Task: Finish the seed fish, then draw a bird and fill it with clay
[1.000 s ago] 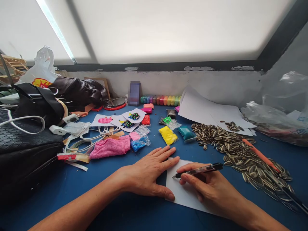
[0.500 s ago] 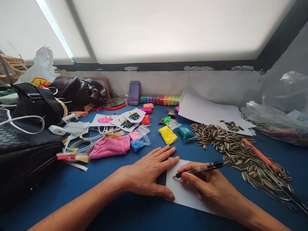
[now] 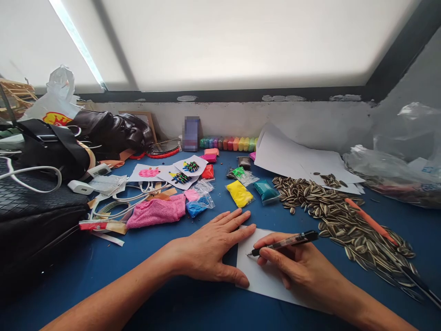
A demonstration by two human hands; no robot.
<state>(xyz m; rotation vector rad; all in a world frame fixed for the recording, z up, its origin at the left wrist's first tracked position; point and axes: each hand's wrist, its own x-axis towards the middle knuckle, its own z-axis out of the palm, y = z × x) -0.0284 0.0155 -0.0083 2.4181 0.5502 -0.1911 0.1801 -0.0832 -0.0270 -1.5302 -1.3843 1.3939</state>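
Observation:
My right hand (image 3: 299, 261) grips a black pen (image 3: 285, 242), its tip on or just above a sheet of white paper (image 3: 260, 276) near the table's front edge. Flat on the blue table lies my left hand (image 3: 215, 246), fingers stretched out, with thumb and fingertips at the paper's left edge. The right hand and wrist cover part of the sheet. Beyond the fingers lie a yellow clay packet (image 3: 240, 193) and a teal clay packet (image 3: 266, 191). Striped sunflower seeds (image 3: 330, 211) are heaped to the right of the pen.
An orange stick (image 3: 371, 221) rests on the seeds. At the back stand more white paper sheets (image 3: 289, 154) and a row of coloured clay packets (image 3: 229, 143). Left are a pink cloth (image 3: 156, 211), decorated cards (image 3: 179, 177), white cables and a black bag (image 3: 37, 220).
The view has shifted very slightly. Both hands and the pen keep practically the same place over the paper.

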